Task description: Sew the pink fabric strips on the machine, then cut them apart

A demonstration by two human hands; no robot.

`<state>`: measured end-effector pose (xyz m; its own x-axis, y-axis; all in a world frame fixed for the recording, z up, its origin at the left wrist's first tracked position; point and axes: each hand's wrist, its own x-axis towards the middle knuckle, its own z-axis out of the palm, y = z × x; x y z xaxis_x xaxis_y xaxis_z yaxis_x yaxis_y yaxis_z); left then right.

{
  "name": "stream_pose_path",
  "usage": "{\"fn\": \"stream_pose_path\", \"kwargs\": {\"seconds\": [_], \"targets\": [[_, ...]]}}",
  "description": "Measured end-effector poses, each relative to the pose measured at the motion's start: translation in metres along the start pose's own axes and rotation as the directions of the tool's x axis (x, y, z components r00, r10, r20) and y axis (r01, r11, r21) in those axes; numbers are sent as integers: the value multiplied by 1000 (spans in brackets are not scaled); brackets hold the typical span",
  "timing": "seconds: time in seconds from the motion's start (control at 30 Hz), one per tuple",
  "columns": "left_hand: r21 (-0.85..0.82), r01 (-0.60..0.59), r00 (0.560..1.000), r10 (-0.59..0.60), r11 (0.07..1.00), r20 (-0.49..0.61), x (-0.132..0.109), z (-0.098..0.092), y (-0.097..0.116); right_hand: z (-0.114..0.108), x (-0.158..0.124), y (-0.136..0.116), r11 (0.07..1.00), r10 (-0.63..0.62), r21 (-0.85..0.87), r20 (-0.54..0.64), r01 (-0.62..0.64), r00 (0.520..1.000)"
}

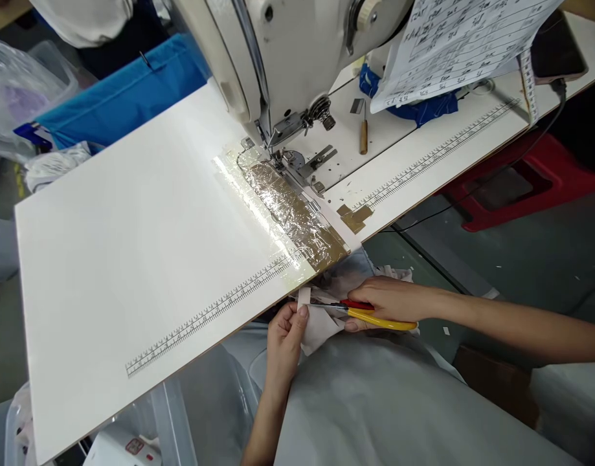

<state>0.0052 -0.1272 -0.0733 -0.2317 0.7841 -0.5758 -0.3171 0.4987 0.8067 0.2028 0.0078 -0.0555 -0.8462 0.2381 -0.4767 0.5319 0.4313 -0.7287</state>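
Observation:
Just below the table's front edge, my left hand (286, 336) pinches a piece of pale fabric (321, 330) between thumb and fingers. My right hand (382, 301) grips scissors (379, 320) with one red and one yellow handle. Their blades point left and meet the fabric close to my left fingertips; I cannot tell whether they are fully closed. Behind my hands, more crumpled pale fabric hangs under the table edge. Grey cloth covers my lap beneath both hands.
A sewing machine (297, 58) stands on the white table (122, 226), with brown tape (297, 213) before its needle. A wooden-handled tool (364, 136), a written sheet (452, 45) and a phone (559, 48) lie right. A red stool (530, 181) and clear bin (171, 421) stand below.

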Motion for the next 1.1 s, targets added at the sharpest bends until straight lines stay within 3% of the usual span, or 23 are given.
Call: {"fn": "stream_pose_path", "kwargs": {"seconds": [0.27,0.47,0.83,1.1], "targets": [[-29,-27,1000,27,999,3,-4,-2,-2,7,0,1,999,-7,39,-52,9,999],[-22,-36,999,36,999,8,-6,0,-5,13,-5,1,997,8,-71,-111,-16,994],[-20,-45,999,45,999,9,-14,2,-3,12,-8,-4,959,28,-280,-98,-55,995],[-23,-43,999,43,999,23,-13,6,-5,11,-3,-13,950,54,-300,-103,-82,993]]}}
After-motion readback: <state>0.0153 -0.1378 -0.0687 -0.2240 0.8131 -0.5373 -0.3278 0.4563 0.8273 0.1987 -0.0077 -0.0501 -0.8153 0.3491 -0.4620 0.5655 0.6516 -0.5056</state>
